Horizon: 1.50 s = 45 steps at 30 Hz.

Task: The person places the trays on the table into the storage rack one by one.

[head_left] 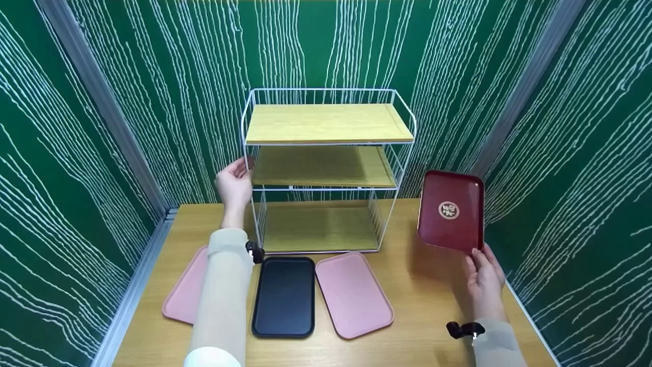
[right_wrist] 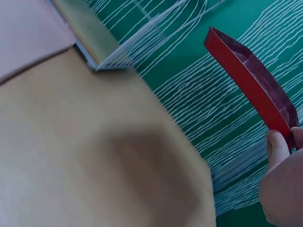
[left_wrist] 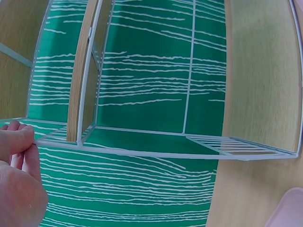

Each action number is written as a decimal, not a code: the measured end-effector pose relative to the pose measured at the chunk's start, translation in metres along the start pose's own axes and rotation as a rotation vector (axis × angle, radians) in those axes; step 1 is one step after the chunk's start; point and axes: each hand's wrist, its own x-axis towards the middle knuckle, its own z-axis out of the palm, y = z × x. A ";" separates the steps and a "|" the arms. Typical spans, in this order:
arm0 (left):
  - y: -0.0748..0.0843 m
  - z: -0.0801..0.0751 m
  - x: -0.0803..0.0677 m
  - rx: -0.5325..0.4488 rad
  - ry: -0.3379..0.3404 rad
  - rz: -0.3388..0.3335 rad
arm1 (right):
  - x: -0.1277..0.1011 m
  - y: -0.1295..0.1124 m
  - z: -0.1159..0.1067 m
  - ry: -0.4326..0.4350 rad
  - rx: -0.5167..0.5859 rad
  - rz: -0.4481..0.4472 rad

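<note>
Above the right hand (head_left: pixel 484 278), whose fingers pinch its lower edge, the red tray (head_left: pixel 451 211) stands lifted off the table (head_left: pixel 433 306). The left hand (head_left: pixel 235 183) grips the wire rack (head_left: pixel 326 168). All 3 shelves look bare; 3 trays lie flat below.

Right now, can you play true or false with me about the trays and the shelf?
1. The right hand holds the red tray up off the table. True.
2. The black tray sits on the top shelf. False: it lies on the table in front of the wire rack.
3. The left hand is at the rack's left side. True.
4. All three shelves are full of trays. False: no tray is on any shelf.
5. A pink tray lies right beside the black one. True.
</note>
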 end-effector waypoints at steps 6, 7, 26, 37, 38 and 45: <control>0.001 -0.001 -0.002 0.003 0.003 0.014 | -0.017 -0.004 0.023 -0.050 0.065 0.012; 0.002 -0.001 -0.002 0.003 0.004 0.014 | -0.020 -0.004 0.028 -0.059 0.082 0.016; 0.003 -0.001 -0.002 0.020 0.010 -0.011 | -0.075 -0.014 0.085 -0.204 0.234 0.064; 0.005 0.000 -0.005 0.016 -0.004 -0.023 | -0.099 -0.016 0.115 -0.316 0.219 0.016; 0.005 0.000 -0.005 0.010 -0.005 -0.028 | -0.101 -0.015 0.118 -0.325 0.214 0.010; 0.004 0.000 -0.004 -0.001 -0.008 -0.027 | -0.112 -0.002 0.139 -0.362 0.204 -0.025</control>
